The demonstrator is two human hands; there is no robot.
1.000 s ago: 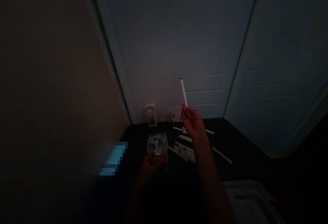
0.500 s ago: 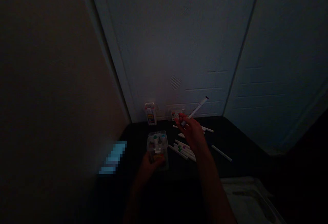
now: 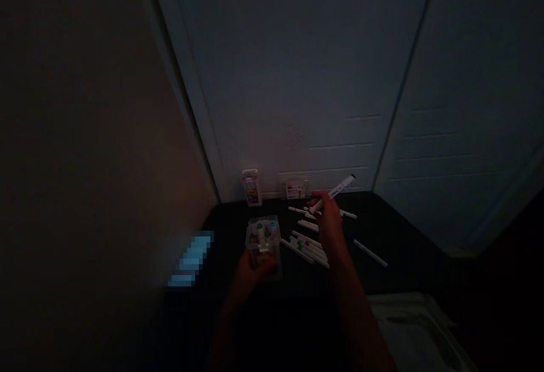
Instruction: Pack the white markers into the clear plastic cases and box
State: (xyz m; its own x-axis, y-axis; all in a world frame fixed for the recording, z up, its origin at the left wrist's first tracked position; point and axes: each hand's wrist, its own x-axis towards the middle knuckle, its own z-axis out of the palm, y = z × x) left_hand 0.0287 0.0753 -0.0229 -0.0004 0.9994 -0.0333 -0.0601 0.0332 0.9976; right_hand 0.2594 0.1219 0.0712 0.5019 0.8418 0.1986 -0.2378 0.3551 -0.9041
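At the front of the dark table (image 3: pixel 402 241), your left hand (image 3: pixel 250 271) grips the clear box (image 3: pixel 275 252) with a few markers (image 3: pixel 260 232) inside, while your right hand (image 3: pixel 326 213) holds a white marker (image 3: pixel 342 185) over several loose markers (image 3: pixel 298 251) lying outside it.

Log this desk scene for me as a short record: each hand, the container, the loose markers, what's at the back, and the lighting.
Left hand: grips the clear container low down
Right hand: holds a white marker, tilted, dark end up
Container contents: green-ended and blue-ended pieces visible
Loose markers: several, scattered on the dark table
Back: upright case, small labelled box
Lighting: dim
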